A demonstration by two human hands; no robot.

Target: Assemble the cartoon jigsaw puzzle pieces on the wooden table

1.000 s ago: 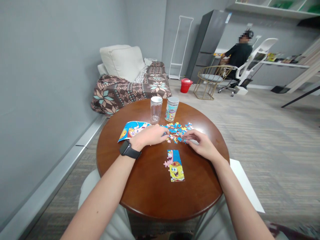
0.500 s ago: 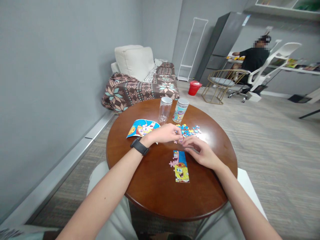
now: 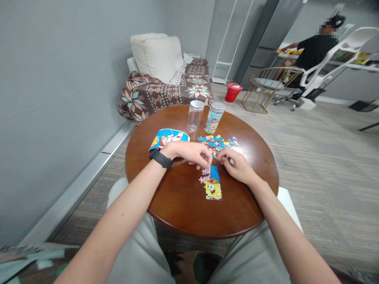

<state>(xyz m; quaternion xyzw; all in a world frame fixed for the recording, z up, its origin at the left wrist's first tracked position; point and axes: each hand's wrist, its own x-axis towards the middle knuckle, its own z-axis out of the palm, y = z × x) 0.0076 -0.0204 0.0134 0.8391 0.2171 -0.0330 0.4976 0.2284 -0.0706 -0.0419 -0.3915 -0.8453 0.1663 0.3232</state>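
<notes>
A partly joined cartoon jigsaw puzzle (image 3: 213, 188) lies flat on the round brown table (image 3: 183, 209), a yellow face at its near end and blue at its far end. My left hand (image 3: 199, 154), wearing a black watch, is closed just above the puzzle's far left corner. Whether a piece is between its fingertips is hidden. My right hand (image 3: 237, 167) rests to the right of the puzzle, fingers curled into a loose pinch at the near edge of the loose puzzle pieces (image 3: 217, 142). What it holds, if anything, is too small to make out.
A curled picture sheet (image 3: 168, 138) lies behind my left wrist. Beyond the pieces stand a clear jar (image 3: 194, 120) and a cartoon-printed jar (image 3: 213, 120), both silver-lidded. Farther off are a covered sofa (image 3: 166, 86), a red bin (image 3: 233, 92) and a seated person (image 3: 315, 49).
My left hand has moved from the loose pieces toward me, to the joined puzzle's far left corner. My right hand stays close to the pile. The camera view has tilted down slightly.
</notes>
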